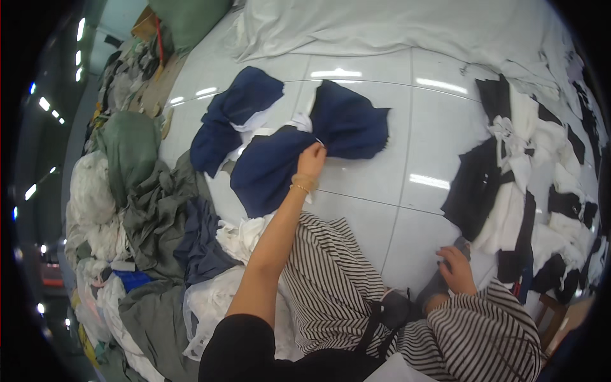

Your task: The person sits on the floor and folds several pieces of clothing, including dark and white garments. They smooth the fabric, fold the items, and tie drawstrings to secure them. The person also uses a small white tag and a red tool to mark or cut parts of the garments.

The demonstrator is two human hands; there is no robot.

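My left hand (pixel 311 161) reaches out over the white tiled floor, its fingers closed on a navy cloth bundle (pixel 270 169). The bundle is pinched in at its middle, with one navy wing (pixel 350 121) fanning out to the far right and the other toward me. A strip of white cloth (pixel 300 122) shows at the narrow part. Just left of it lies a second navy cloth piece (pixel 219 127) with some white at its edge. My right hand (pixel 457 270) rests by my grey-socked foot (pixel 435 290), fingers apart and holding nothing.
Grey-green and white fabric heaps (pixel 156 223) crowd my left side. Tied black and white cloth bundles (pixel 503 165) lie on the right. A large white sheet (pixel 394 25) spreads along the far side. My legs in striped trousers (pixel 331 274) are close in front.
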